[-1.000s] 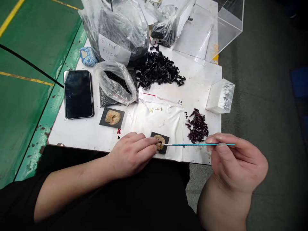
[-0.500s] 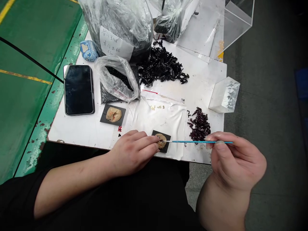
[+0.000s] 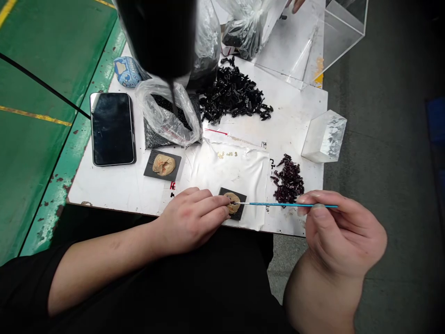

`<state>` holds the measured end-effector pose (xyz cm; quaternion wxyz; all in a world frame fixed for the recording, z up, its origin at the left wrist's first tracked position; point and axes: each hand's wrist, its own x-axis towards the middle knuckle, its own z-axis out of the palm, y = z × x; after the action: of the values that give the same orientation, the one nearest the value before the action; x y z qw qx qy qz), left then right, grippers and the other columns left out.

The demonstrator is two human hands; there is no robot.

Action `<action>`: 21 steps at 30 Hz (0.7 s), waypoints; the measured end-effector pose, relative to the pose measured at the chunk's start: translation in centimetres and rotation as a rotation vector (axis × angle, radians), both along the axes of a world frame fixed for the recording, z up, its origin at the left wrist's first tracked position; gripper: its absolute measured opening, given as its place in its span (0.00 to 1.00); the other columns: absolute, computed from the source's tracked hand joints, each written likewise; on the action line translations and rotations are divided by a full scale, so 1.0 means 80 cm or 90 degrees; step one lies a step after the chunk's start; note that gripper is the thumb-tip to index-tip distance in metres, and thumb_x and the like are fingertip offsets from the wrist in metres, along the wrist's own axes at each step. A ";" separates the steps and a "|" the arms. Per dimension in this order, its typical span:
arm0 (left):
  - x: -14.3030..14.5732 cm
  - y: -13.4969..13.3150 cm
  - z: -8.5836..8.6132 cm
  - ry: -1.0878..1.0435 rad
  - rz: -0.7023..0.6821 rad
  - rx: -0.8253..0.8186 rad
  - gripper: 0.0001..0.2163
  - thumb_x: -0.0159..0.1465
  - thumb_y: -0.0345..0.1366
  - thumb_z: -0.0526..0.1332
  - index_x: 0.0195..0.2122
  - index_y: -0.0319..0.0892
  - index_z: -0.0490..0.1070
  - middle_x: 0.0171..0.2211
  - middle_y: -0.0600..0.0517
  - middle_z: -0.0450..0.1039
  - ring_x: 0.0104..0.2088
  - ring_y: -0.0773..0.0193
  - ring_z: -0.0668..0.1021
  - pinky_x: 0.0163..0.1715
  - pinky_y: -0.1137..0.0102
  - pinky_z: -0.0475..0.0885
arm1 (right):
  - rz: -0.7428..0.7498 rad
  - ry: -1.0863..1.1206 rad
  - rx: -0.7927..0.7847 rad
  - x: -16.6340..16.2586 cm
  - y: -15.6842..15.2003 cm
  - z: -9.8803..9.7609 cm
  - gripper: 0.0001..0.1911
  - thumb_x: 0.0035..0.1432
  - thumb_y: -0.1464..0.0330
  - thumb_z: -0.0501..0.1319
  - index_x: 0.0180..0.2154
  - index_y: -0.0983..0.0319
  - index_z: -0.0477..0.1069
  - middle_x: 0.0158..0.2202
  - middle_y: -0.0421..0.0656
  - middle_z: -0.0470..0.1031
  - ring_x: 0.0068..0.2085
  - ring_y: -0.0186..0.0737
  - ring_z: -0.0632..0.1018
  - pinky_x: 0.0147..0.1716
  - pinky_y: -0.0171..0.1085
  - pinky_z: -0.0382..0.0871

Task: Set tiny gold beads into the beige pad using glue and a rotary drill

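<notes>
My right hand (image 3: 342,232) pinches the end of a thin blue stick (image 3: 278,204) that lies level, with its white tip on a tan blob of paste on a small black square (image 3: 233,205). My left hand (image 3: 189,218) rests on the table's front edge, fingers pressed together against the left side of that square; whether they pinch a small part I cannot make out. A second black square with tan paste (image 3: 162,165) lies further left. A clear bag (image 3: 229,169) with a few tiny gold rings (image 3: 227,154) lies flat behind the first square.
A dark phone (image 3: 112,128) lies at the left. Behind it are plastic bags of black parts (image 3: 167,120), a loose heap of black parts (image 3: 232,95), a small purple heap (image 3: 288,180), a clear block (image 3: 324,136) and an acrylic box (image 3: 333,28). A dark blurred object (image 3: 160,32) hangs at the top.
A dark blurred object has come into view at the top, covering the big bag. The stick's tip stays on the paste; both hands have barely moved.
</notes>
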<state>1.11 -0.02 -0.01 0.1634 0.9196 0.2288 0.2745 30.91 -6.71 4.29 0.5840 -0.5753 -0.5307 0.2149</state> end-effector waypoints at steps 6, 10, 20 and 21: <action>0.000 -0.001 -0.002 0.000 0.002 -0.001 0.04 0.78 0.33 0.64 0.50 0.41 0.78 0.59 0.49 0.86 0.41 0.60 0.81 0.40 0.62 0.73 | 0.017 -0.005 0.014 0.000 -0.001 0.004 0.16 0.66 0.77 0.73 0.50 0.54 0.89 0.40 0.42 0.89 0.36 0.39 0.85 0.30 0.38 0.80; 0.000 -0.001 -0.002 -0.004 0.002 0.001 0.03 0.78 0.33 0.64 0.49 0.41 0.77 0.58 0.49 0.86 0.41 0.60 0.81 0.39 0.61 0.73 | 0.007 -0.005 -0.001 0.001 -0.002 0.007 0.15 0.65 0.76 0.74 0.49 0.53 0.89 0.40 0.42 0.89 0.36 0.41 0.86 0.30 0.40 0.81; -0.001 0.000 -0.002 -0.009 -0.004 -0.012 0.03 0.77 0.32 0.64 0.50 0.41 0.77 0.59 0.47 0.85 0.42 0.60 0.82 0.40 0.61 0.74 | -0.085 0.021 0.141 0.026 0.002 0.004 0.08 0.62 0.68 0.77 0.43 0.51 0.89 0.35 0.42 0.87 0.29 0.42 0.81 0.20 0.41 0.71; -0.001 -0.001 -0.002 -0.013 -0.002 -0.015 0.03 0.77 0.32 0.65 0.50 0.41 0.76 0.59 0.47 0.85 0.42 0.60 0.82 0.40 0.61 0.74 | -0.125 0.013 0.168 0.031 0.004 0.006 0.08 0.62 0.68 0.77 0.43 0.49 0.89 0.35 0.41 0.86 0.28 0.42 0.79 0.20 0.42 0.69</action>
<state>1.05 -0.09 -0.14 0.1773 0.9150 0.2287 0.2812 33.41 -6.39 4.77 0.6781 -0.5405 -0.4895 0.0916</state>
